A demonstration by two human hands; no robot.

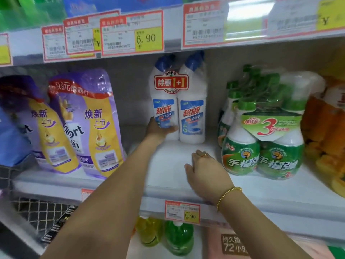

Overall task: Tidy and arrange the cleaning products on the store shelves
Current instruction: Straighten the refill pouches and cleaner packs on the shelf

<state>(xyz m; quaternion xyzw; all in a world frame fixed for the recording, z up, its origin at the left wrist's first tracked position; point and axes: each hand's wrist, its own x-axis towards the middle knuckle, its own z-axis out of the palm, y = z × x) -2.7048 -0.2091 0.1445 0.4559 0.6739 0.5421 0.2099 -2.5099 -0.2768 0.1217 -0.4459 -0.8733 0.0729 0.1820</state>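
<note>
At 12 o'clock on shelf (168,165), left grip (160,130) curls round toilet-cleaner twin-pack (179,101) near its base; right grip (203,169) spread, empty. Risk: low hold, tall pack may tip fwd or bump spray 3-pack (261,146) at 3 o'clock.

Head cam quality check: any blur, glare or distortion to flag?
Head view: upper price tags smeared, mostly unreadable; glare whites out one tag sleeve; wide-angle bends the shelf edge; twin pack of white bottles fairly sharp, left hand gripping it slightly soft.

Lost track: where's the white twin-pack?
Twin-pack: head view, middle shelf centre, between purple pouches left and green sprayers right; left hand grips it.
</note>
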